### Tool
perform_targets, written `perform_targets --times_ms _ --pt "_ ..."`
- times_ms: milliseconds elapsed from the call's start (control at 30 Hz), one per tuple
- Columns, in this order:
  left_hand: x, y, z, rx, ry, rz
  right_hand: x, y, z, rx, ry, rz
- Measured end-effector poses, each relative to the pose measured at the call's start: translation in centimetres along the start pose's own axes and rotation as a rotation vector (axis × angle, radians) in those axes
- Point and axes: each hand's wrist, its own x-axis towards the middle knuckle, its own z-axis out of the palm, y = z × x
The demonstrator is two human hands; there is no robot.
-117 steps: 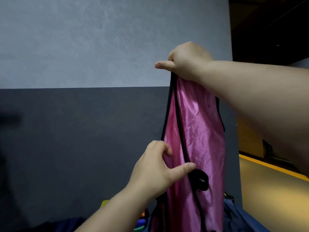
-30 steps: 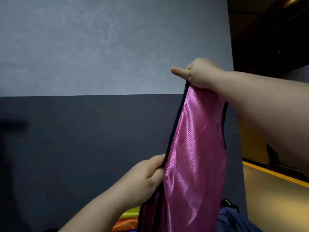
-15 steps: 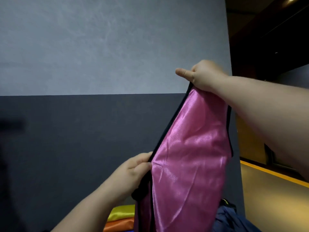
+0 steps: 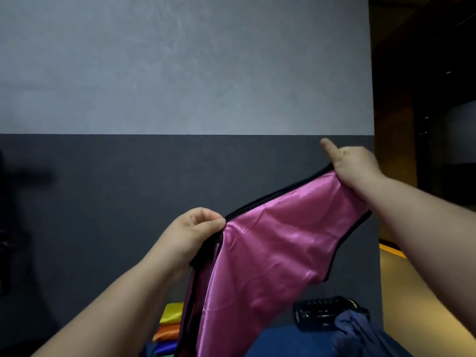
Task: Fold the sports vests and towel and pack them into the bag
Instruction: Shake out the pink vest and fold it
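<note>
A shiny pink sports vest [image 4: 273, 258] with black trim hangs in the air in front of me, stretched at a slant. My right hand [image 4: 353, 166] grips its upper right end, thumb sticking out. My left hand [image 4: 195, 230] pinches the black-edged fold lower down at the left. Below the vest lies a stack of folded vests [image 4: 170, 323], yellow over orange over blue. A dark blue bag [image 4: 360, 333] lies at the bottom right, partly hidden by the vest.
A grey wall with a dark lower band [image 4: 103, 202] stands close ahead. A black object [image 4: 319, 313] lies behind the bag. To the right the wall ends and a yellowish floor [image 4: 432, 305] opens up.
My right hand has dropped lower and moved right, while my left hand has risen and pulled left. The vest went from hanging almost straight down to being spread out at a slant.
</note>
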Motion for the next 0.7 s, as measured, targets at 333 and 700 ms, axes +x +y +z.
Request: perform_targets --times_ms 333,700 --pt "0.6 0.5 0.3 0.174 0.021 -0.030 -6.5 0.7 5.2 0.432 -0.068 -0.182" --pt "0.6 -0.2 2.2 0.248 -0.038 0.011 -12.9 -3.6 7.9 0.916 -0.707 0.025"
